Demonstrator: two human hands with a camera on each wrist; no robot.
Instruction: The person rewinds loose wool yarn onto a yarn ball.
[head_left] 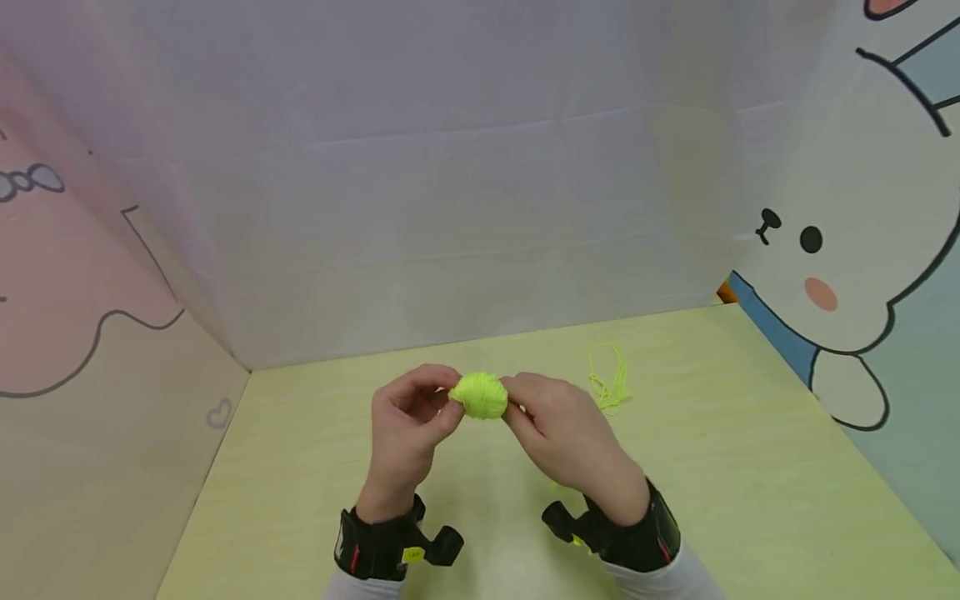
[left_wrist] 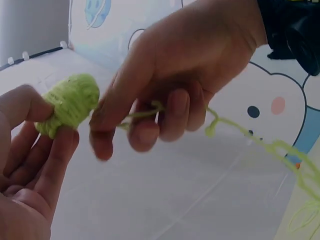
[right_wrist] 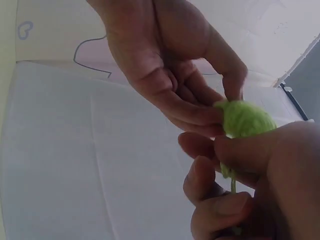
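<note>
Yarn ball (head_left: 481,396) is held above the table (head_left: 292,483), pinched at one end by the left hand (head_left: 409,427). Right hand (head_left: 566,427), at the opposite end, grips the trailing yarn strand (left_wrist: 215,119).

Both hands (head_left: 408,429) are bare. Wide black wrist straps (head_left: 375,546) sit above whitish sleeves (head_left: 363,589), each strap marked with a short red stripe (head_left: 356,557). A chunky black camera mount (head_left: 444,547) juts from each — the left one carries a yellow label (head_left: 413,554) with small, unreadable dark print, the right a smaller yellow patch (head_left: 577,541).
</note>
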